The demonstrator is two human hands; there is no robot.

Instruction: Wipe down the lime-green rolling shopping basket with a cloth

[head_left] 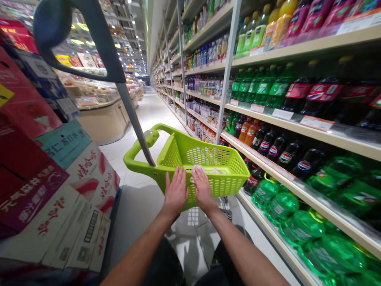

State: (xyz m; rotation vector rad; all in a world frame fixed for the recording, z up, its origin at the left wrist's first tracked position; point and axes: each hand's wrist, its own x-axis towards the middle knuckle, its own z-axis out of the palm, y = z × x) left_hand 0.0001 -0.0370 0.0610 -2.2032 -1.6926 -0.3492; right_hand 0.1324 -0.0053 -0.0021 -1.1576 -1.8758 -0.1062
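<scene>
A lime-green plastic shopping basket [220, 159] on wheels stands in the aisle just ahead of me. My left hand [176, 190] lies flat on its near wall with fingers stretched out. My right hand [202, 187] rests beside it on the near rim, fingers extended over the edge. A pale flat item [218, 171] lies inside the basket; I cannot make out what it is. The basket's grey pull handle [133, 119] slants up to the left above it.
Shelves [297, 127] of bottled soft drinks line the right side, with green bottles low down. Stacked cardboard cartons [59, 190] crowd the left. A counter [104, 115] stands further back left. The tiled aisle [154, 107] runs straight ahead.
</scene>
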